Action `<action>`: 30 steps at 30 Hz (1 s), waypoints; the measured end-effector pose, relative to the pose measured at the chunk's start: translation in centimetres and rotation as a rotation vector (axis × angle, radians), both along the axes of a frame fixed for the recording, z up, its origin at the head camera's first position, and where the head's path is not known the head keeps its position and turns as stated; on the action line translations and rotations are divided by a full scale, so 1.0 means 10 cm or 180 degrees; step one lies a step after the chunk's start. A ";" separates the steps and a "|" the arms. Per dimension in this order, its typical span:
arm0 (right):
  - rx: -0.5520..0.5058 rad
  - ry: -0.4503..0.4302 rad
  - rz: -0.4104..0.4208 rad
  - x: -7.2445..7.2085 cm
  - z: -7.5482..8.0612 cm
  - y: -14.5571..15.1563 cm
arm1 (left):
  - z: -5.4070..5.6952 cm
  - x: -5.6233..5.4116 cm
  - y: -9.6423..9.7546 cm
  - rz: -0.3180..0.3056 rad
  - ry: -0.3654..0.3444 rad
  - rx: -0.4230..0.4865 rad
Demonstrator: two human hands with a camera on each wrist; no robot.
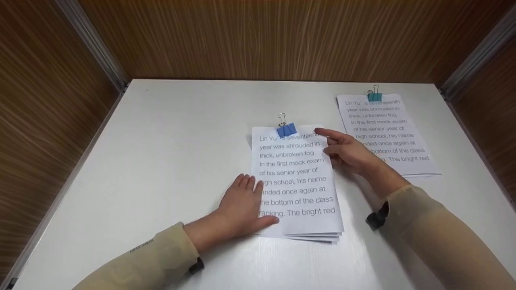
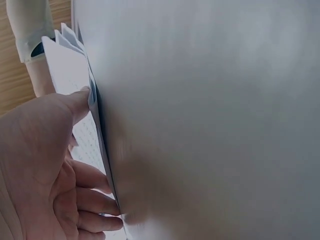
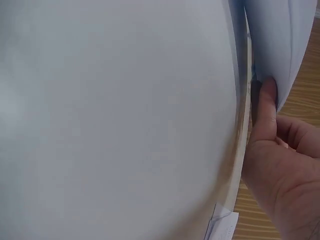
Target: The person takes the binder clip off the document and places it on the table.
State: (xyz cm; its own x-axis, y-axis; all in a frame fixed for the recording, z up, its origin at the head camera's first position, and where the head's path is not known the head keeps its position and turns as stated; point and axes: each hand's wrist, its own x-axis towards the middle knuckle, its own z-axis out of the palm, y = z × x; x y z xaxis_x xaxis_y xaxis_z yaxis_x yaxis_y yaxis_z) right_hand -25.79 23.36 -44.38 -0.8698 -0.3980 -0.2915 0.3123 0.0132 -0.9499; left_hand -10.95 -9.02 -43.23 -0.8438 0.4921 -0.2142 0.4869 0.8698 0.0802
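A stack of printed paper (image 1: 296, 173) with a blue binder clip (image 1: 287, 129) at its top edge is between the two hands. My left hand (image 1: 242, 205) rests along the stack's left edge, fingers extended and thumb over the lower part of the page. In the left wrist view, the thumb and fingertips of that hand (image 2: 55, 165) touch the edge of the sheets (image 2: 70, 65). My right hand (image 1: 350, 151) pinches the upper right edge, index finger on the corner. The right wrist view has its thumb against the underside of raised, bowed paper (image 3: 280, 45).
A second stack of printed paper (image 1: 383, 133) lies at the back right, with a teal binder clip (image 1: 375, 97) at its top; the right hand and forearm overlap it. Wood-patterned panels (image 1: 258, 40) bound the white table (image 1: 161, 141) at the back and sides.
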 end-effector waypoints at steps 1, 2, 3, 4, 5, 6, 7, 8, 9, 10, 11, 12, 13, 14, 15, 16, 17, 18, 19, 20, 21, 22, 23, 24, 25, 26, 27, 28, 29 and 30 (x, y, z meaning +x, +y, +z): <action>-0.0031 0.0004 -0.0044 0.01 0.00 -0.01 | 0.00 0.00 0.00 -0.0004 0.0006 0.0002; -0.0066 0.0011 -0.0082 0.03 0.01 -0.02 | 0.00 0.00 0.00 -0.0007 0.0006 0.0014; -0.0105 0.0016 -0.0115 0.04 0.01 -0.02 | 0.01 0.00 0.00 -0.0009 0.0006 0.0026; -0.0141 0.0034 -0.0132 0.05 0.01 -0.03 | 0.01 0.00 0.00 -0.0008 0.0008 0.0044; -0.0159 0.0055 -0.0154 0.06 0.02 -0.03 | 0.01 0.00 0.00 -0.0008 0.0001 0.0057; -0.0180 0.0071 -0.0179 0.07 0.03 -0.04 | 0.01 0.00 0.00 -0.0008 -0.0001 0.0063; -0.0199 0.0088 -0.0197 0.08 0.03 -0.04 | 0.02 -0.01 0.00 -0.0008 -0.0006 0.0071; -0.0220 0.0095 -0.0210 0.09 0.04 -0.04 | 0.03 -0.01 0.00 -0.0009 -0.0012 0.0075; -0.0240 0.0104 -0.0214 0.10 0.05 -0.05 | 0.03 -0.01 -0.01 -0.0012 -0.0010 0.0085; -0.0260 0.0119 -0.0212 0.11 0.06 -0.05 | 0.04 -0.02 -0.02 -0.0012 -0.0015 0.0101; -0.0258 0.0133 -0.0230 0.13 0.07 -0.05 | 0.05 -0.03 -0.02 -0.0015 -0.0013 0.0119; -0.0265 0.0151 -0.0230 0.14 0.08 -0.05 | 0.06 -0.04 -0.04 -0.0021 0.0002 0.0147; -0.0257 0.0175 -0.0237 0.15 0.09 -0.04 | 0.06 -0.05 -0.05 -0.0029 0.0022 0.0193; -0.0249 0.0203 -0.0240 0.16 0.10 -0.04 | 0.07 -0.07 -0.06 -0.0040 0.0056 0.0238; -0.0242 0.0233 -0.0242 0.17 0.11 -0.03 | 0.09 -0.09 -0.07 -0.0047 0.0091 0.0301; -0.0233 0.0259 -0.0251 0.18 0.12 -0.03 | 0.10 -0.12 -0.09 -0.0043 0.0128 0.0373; -0.0221 0.0277 -0.0265 0.19 0.13 -0.02 | 0.12 -0.15 -0.11 -0.0042 0.0188 0.0452; -0.0227 0.0293 -0.0261 0.20 0.14 -0.01 | 0.15 -0.19 -0.12 -0.0038 0.0246 0.0530; -0.0234 0.0306 -0.0265 0.21 0.15 -0.01 | 0.18 -0.22 -0.13 -0.0028 0.0306 0.0619; -0.0252 0.0308 -0.0258 0.22 0.17 0.00 | 0.22 -0.27 -0.14 -0.0006 0.0358 0.0722; -0.0269 0.0314 -0.0255 0.23 0.18 0.01 | 0.27 -0.31 -0.15 0.0012 0.0423 0.0828; -0.0282 0.0323 -0.0254 0.24 0.19 0.01 | 0.32 -0.37 -0.16 0.0034 0.0496 0.0953; -0.0302 0.0332 -0.0248 0.25 0.20 0.02 | 0.37 -0.42 -0.17 0.0062 0.0580 0.1073; -0.0318 0.0348 -0.0242 0.26 0.21 0.02 | 0.42 -0.48 -0.18 0.0092 0.0655 0.1211; -0.0332 0.0365 -0.0242 0.27 0.23 0.02 | 0.47 -0.54 -0.19 0.0143 0.0713 0.1351; -0.0342 0.0385 -0.0241 0.28 0.24 0.02 | 0.53 -0.60 -0.20 0.0211 0.0760 0.1497; -0.0358 0.0412 -0.0239 0.29 0.26 0.02 | 0.58 -0.67 -0.21 0.0276 0.0800 0.1643; -0.0371 0.0434 -0.0237 0.30 0.27 0.02 | 0.62 -0.74 -0.22 0.0358 0.0812 0.1806; -0.0378 0.0460 -0.0229 0.31 0.28 0.02 | 0.66 -0.80 -0.23 0.0446 0.0803 0.1962; -0.0393 0.0481 -0.0221 0.32 0.29 0.02 | 0.70 -0.87 -0.24 0.0531 0.0768 0.2132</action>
State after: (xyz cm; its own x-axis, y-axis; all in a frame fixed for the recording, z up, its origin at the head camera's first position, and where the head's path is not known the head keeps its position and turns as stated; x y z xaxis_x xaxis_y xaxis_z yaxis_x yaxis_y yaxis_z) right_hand -22.61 23.53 -41.45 -0.9266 -0.3600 -0.1085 0.1623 -0.1228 -0.9791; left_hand -19.62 -11.44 -36.21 -0.9046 0.3132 0.2891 0.4237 0.7358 0.5283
